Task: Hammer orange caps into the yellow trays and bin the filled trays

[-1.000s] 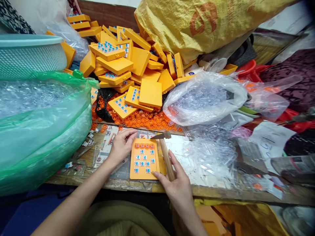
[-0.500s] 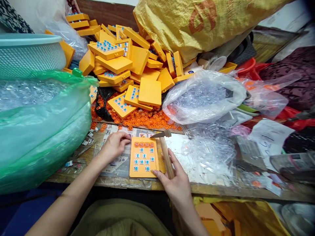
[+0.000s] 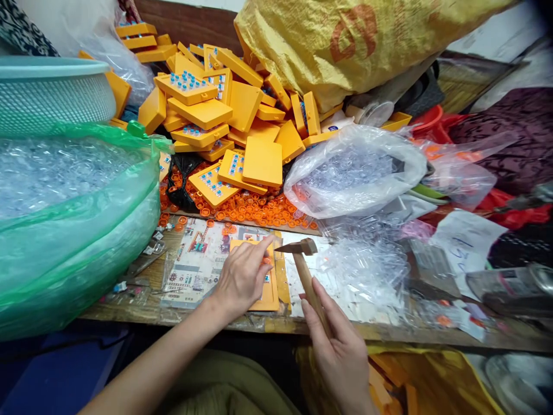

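L hand (image 3: 243, 275) lies flat on the orange plate (image 3: 270, 293), palm down, fingers spread over most of it, fingertips at the far edge; not gripping, just pressing on top. Only the plate's right strip & near corner show, w/ a couple of blue pegs beside the thumb. Plate sits on the wooden bench edge (image 3: 203, 320), partly over a printed paper sheet (image 3: 194, 262) that sticks out to the L of the hand.

R hand (image 3: 341, 351) is closed round the lower end of the hammer (image 3: 309, 271) handle, thumb & fingers wrapped on the wood. Handle slants up & away from the hand; metal head is just right of the L fingertips, above the plate's far-right corner, pointed end toward the L hand. Can't tell if head touches anything. Hands are apart, w/ hammer handle between them.

Beyond the L hand: loose orange rings (image 3: 254, 210) in a band across the bench, then a big heap of orange plates (image 3: 224, 109), some w/ blue pegs up, some blank side up. Behind that heap & beyond the R hand, a yellow woven sack (image 3: 345, 40).

Far L of L hand: green plastic bag (image 3: 73, 230) full of clear bits, teal basket (image 3: 52, 95) behind it.

Beyond & right of R hand: clear bag (image 3: 358, 173) of small transparent pieces, more crumpled clear plastic (image 3: 367, 271) on the bench near the hammer head, paper slips (image 3: 469, 242) w/ handwriting further right.
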A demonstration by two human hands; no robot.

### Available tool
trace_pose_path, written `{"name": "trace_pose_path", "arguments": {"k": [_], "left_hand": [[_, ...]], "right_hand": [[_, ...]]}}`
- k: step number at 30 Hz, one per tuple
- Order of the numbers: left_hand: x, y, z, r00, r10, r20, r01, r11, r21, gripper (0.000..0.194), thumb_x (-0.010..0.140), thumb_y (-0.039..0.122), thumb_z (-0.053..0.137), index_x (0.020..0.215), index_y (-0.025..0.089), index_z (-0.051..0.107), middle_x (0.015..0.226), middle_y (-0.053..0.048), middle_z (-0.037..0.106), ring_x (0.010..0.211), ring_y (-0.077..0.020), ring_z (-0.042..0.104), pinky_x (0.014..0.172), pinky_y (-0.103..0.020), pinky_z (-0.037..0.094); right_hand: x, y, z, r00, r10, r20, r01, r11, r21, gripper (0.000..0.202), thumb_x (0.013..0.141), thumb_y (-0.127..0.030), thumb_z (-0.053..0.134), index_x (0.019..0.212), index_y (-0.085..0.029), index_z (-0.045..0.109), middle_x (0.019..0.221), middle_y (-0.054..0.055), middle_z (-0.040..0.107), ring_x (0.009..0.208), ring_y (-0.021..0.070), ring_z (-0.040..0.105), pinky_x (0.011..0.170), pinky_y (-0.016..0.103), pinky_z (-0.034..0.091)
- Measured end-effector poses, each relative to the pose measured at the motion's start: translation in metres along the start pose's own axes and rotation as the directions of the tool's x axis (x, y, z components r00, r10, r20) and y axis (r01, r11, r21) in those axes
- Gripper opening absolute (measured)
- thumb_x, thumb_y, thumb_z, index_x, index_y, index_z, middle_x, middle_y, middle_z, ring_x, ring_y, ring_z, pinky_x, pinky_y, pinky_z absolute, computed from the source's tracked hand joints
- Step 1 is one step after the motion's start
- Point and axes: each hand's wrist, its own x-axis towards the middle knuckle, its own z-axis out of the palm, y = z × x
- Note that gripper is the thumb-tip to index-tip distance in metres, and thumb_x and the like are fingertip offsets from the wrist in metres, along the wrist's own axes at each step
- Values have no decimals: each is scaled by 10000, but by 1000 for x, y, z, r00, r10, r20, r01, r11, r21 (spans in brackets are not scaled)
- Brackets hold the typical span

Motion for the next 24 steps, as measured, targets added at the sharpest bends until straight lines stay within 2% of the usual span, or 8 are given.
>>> {"name": "trace_pose_path", "arguments": {"k": [4,8,13,17,19,21,22,24], "left_hand": [[1,1,15,1000,-22,15,21,997,80,504,863,120,513,1352,124,391,833,-75,691,769,-222,647,713,-366,562],[-5,-4,16,997,-66,-35,68,997,46,639,868,130,529,1439,210,256,843,-38,703,764,-190,676,731,-322,576],[-7,0,19,993,-102,-53,102,995,6,718,842,105,561,1457,233,213,835,-7,709,757,-170,687,731,-300,581],[-9,2,12,991,-119,-55,115,991,-68,589,851,133,567,1397,200,358,856,-26,724,781,-163,691,745,-290,581],[-6,-9,2,987,-102,-122,93,993,-74,407,865,170,561,1270,172,520,909,-57,726,834,-166,685,799,-295,569],[0,-29,-11,974,-121,-191,123,992,-2,218,868,186,551,1059,159,651,966,-86,720,913,-192,666,863,-335,546],[4,-41,-16,968,-165,-189,178,983,54,172,860,177,544,966,160,680,970,-90,717,945,-211,655,878,-363,536],[13,-62,-26,962,-272,-37,274,953,129,149,817,134,557,866,159,695,937,-90,720,920,-229,655,861,-383,532]], "right_hand": [[1,-2,-6,987,-122,100,130,988,-80,477,892,-120,532,1346,-266,509,1100,42,690,956,123,676,819,173,519],[-1,-2,-11,964,-125,234,161,977,-143,491,909,-113,499,1375,-265,471,999,34,684,870,94,669,788,144,494],[-2,-1,-15,963,-204,177,224,969,-101,548,894,-64,499,1394,-281,441,1009,43,668,862,93,653,799,168,488],[-4,4,-15,953,-122,276,176,968,-180,463,916,-140,481,1367,-243,489,928,44,701,752,98,676,700,157,523],[-5,5,-14,969,-57,241,98,982,-162,427,907,-177,508,1329,-232,534,1018,58,719,839,124,701,727,173,547],[-5,5,-14,988,-5,153,23,992,-120,390,884,-205,549,1271,-222,591,1120,63,709,953,160,699,786,205,562],[-5,4,-14,994,20,103,-10,995,-99,374,872,-219,565,1243,-214,614,1149,64,699,991,178,691,815,226,564],[-4,3,-14,997,67,40,-64,995,-70,359,856,-247,586,1208,-200,641,1169,62,687,1019,202,682,858,268,562]]}}
